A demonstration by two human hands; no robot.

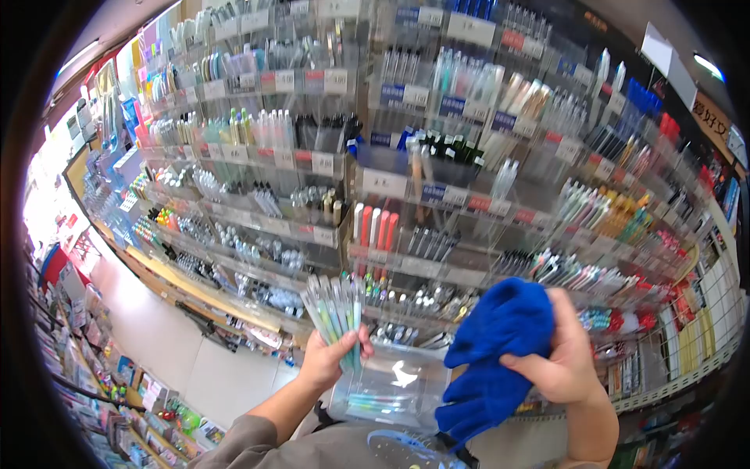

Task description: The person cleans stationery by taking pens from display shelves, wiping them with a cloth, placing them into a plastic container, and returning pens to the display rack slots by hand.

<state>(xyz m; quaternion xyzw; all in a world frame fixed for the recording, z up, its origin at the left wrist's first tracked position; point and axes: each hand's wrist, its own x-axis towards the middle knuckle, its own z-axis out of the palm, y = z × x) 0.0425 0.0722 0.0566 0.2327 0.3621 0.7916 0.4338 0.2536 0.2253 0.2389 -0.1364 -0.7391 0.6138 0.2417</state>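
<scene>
My left hand point(332, 361) is closed around a fanned bundle of pens point(331, 309) with clear and pale green-blue barrels, held upright in front of the shelves. In my right hand point(564, 356) is a bunched blue cloth point(497, 344), its lower folds hanging down and my thumb pressed across it. Between the two hands, close to my body, sits a clear plastic bin point(426, 374). Several more pens point(379, 403) with pale blue-green parts lie inside it. What supports the bin is hidden.
Tiered clear shelves point(273, 160) full of pens rise ahead, fronted by price labels point(384, 184). A white wire rack point(707, 293) stands at the right. To the left, tiled floor point(183, 336) runs beside another display point(101, 383) of small goods.
</scene>
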